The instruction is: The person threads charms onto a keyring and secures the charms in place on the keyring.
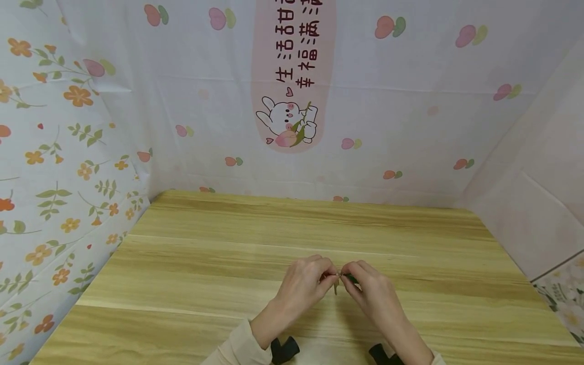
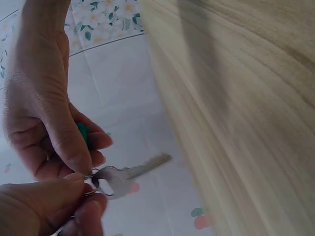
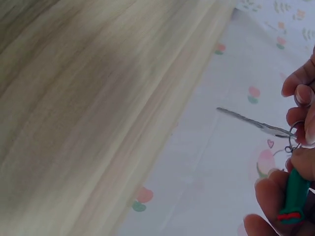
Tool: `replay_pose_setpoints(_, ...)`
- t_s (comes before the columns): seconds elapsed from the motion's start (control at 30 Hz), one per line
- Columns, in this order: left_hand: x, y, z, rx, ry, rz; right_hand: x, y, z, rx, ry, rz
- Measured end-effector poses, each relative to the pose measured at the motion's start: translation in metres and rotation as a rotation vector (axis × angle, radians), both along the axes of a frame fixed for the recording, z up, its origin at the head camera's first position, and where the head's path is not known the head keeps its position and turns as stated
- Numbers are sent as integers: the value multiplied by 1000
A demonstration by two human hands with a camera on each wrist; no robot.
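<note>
Over the wooden table, my two hands meet at the fingertips around a split key ring (image 3: 291, 132). My left hand (image 1: 303, 281) pinches the ring between thumb and fingers. A silver key (image 2: 118, 181) hangs from it, its toothed blade pointing away from the fingers. My right hand (image 1: 374, 291) grips a small green key fob (image 3: 297, 196) with a red end, joined to the ring by a short chain (image 3: 289, 149). Fingers hide part of the fob and of the ring.
The wooden table (image 1: 205, 284) spreads around the hands. A white cloth with printed fruit (image 1: 388, 101) hangs behind it, and a flowered cloth (image 1: 64, 167) at the left. Black wrist mounts (image 1: 285, 350) show at the front edge of the head view.
</note>
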State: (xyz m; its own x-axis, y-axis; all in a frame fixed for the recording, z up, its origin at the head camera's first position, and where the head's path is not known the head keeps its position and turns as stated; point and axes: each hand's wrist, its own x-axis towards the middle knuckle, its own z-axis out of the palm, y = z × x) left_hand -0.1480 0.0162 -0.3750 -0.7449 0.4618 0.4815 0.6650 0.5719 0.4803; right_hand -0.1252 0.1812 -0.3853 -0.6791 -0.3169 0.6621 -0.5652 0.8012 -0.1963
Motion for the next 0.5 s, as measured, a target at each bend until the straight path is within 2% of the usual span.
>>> replay_pose_setpoints(0.13,0,0,1,-58,-28,18,-1,-2,0,98,104,-5)
replay_pose_setpoints(0.2,0,0,2,-71,-40,25,-1,-3,1,119,122,-6)
replay_pose_setpoints(0.3,0,-1,2,-62,-34,26,0,-4,1,91,79,-5)
replay_pose_setpoints(0.5,0,-2,-1,17,70,8,1,-4,2,-109,-116,-15)
